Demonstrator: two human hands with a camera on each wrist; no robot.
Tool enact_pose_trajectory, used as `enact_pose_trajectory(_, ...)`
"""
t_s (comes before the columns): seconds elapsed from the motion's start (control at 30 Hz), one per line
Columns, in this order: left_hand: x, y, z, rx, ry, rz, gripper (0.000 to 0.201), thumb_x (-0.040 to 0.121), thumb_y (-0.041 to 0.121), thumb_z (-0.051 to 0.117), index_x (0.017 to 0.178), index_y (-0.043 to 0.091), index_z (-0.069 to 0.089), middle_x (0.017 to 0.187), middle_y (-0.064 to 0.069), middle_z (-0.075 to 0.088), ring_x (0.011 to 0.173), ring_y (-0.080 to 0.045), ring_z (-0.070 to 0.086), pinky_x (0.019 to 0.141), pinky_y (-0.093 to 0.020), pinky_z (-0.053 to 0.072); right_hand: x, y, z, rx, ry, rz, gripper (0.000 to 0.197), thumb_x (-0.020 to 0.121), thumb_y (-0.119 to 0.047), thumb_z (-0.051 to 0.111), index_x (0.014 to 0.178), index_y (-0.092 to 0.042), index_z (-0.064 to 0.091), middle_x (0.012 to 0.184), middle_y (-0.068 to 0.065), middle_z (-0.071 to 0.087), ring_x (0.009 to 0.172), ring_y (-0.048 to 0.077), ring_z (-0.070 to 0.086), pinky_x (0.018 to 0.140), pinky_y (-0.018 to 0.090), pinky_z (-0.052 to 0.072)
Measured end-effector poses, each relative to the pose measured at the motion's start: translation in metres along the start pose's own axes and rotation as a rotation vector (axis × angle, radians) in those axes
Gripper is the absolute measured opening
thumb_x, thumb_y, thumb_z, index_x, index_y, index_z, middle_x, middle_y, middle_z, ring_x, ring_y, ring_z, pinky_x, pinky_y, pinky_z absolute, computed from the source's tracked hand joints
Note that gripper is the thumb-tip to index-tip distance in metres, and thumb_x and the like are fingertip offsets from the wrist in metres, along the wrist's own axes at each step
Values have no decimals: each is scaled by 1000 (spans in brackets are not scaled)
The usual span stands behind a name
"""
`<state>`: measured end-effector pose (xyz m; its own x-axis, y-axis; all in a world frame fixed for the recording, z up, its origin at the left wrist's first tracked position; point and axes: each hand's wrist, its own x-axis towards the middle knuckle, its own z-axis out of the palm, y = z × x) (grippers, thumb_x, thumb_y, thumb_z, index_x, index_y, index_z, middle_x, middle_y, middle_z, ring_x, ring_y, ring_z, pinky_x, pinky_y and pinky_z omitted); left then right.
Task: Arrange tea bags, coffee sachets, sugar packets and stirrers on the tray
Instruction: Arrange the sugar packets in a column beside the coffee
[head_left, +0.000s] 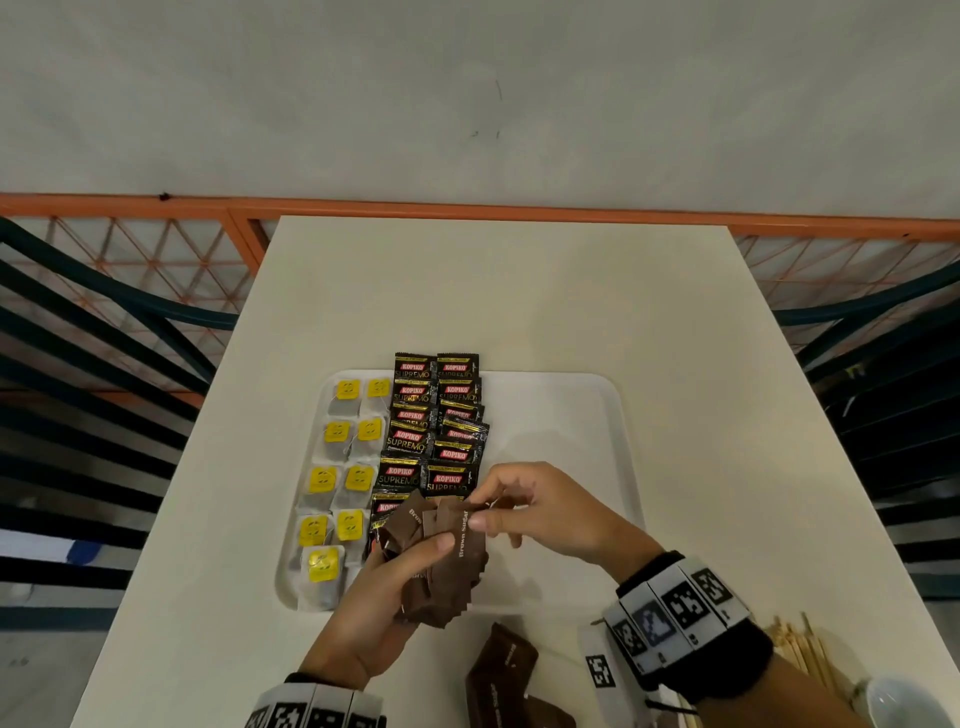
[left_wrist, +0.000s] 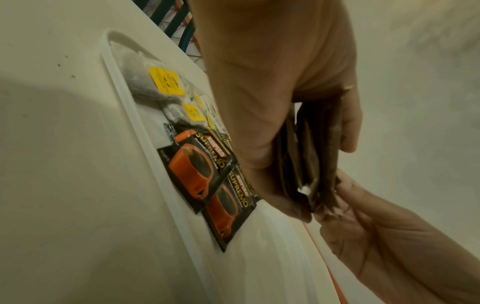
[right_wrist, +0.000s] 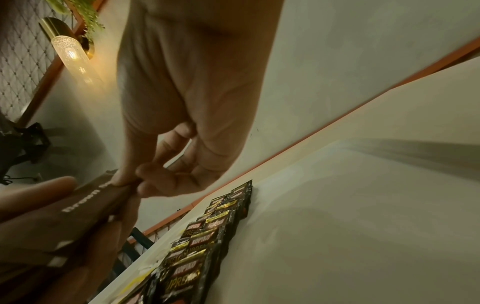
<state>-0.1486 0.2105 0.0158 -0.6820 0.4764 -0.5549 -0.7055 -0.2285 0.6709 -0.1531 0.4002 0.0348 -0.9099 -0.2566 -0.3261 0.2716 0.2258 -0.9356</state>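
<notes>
Bench (head_left: 519, 291): pale, rectangular, carrying the tray and loose items at its near edge.
Tray (head_left: 561, 415): white with rounded corners, in the middle of the bench; its right part is bare.
Coffee sachets (head_left: 436, 421): black, in two overlapping columns down the tray, just right of the tea bags.
Tea bags (head_left: 345, 467): with yellow tags, in two columns along the tray's left side.
Left hand (head_left: 384, 603): over the tray's near edge, fingers and thumb curled round a bundle of sugar packets (head_left: 441, 551), brown, one reading "Brown Sugar".
Right hand (head_left: 550, 512): thumb and fingertips pinch the top end of one packet in that bundle; other fingers loosely bent.
Loose sugar packets (head_left: 506, 670): brown, on the bench, near side of the tray.
Stirrers (head_left: 800, 649): wooden, at the bench's near right corner, beside a white cup (head_left: 904, 701).
</notes>
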Motion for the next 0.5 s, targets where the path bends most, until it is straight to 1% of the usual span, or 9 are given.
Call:
enact_pose_trajectory(0.07,4,2,-1,-34,16,24,59,49,18,87,105,16,69,100,-15,73,85,-28,71,56,-34,56,6,0,-5,25,24,-2,13,82,-7,66,80,-19,63,73,-8,63,58,3,56,53,19,47)
enact_pose_trajectory(0.13,6,5,-1,-77,19,61,77,35,27,92,107,15,69,105,-18,71,89,-31,70,61,-36,57,10,0,-12,108,54,11,11,82,-2,65,82,-12,63,69,-3,64,56,6,58,55,18,50)
enact_pose_trajectory(0.2,8,8,-4,-117,32,86,63,52,23,85,111,13,66,100,-19,71,83,-33,71,62,-37,58,16,1,-22,207,100,28,8,83,2,62,86,-6,62,74,5,65,61,9,64,64,19,55)
enact_pose_trajectory(0.27,9,11,-9,-148,50,100,45,69,14,66,114,13,62,95,-16,73,80,-31,71,67,-39,58,26,5,-33,323,220,31,9,84,4,59,86,-4,61,83,10,65,69,13,68,70,20,56)
enact_pose_trajectory(0.3,10,12,-11,-148,55,102,44,70,16,65,114,15,62,96,-15,73,82,-32,71,72,-41,57,32,8,-39,399,302,35,10,84,6,58,85,-4,60,86,12,65,73,15,69,71,19,56)
enact_pose_trajectory(0.33,11,13,-13,-148,55,110,49,65,22,74,113,16,64,101,-15,72,86,-32,70,78,-43,56,39,9,-45,471,380,39,11,84,8,56,84,-3,59,87,12,64,75,17,69,71,19,57)
enact_pose_trajectory(0.4,12,14,-17,-153,59,127,72,46,35,89,112,18,66,112,-15,68,96,-34,68,83,-45,55,54,12,-55,578,511,57,13,86,10,53,81,-2,56,87,14,62,77,20,66,70,19,58)
enact_pose_trajectory(0.43,12,14,-18,-170,62,137,76,42,36,90,112,18,66,115,-15,67,98,-35,67,83,-44,56,61,12,-60,604,565,85,14,86,10,53,80,-3,55,86,13,62,76,20,65,68,18,58)
enact_pose_trajectory(0.5,13,12,-22,-197,67,155,51,59,29,81,108,19,69,115,-14,67,98,-34,67,84,-45,55,76,15,-65,586,661,172,15,86,5,57,79,-8,53,81,9,62,64,15,64,58,16,56)
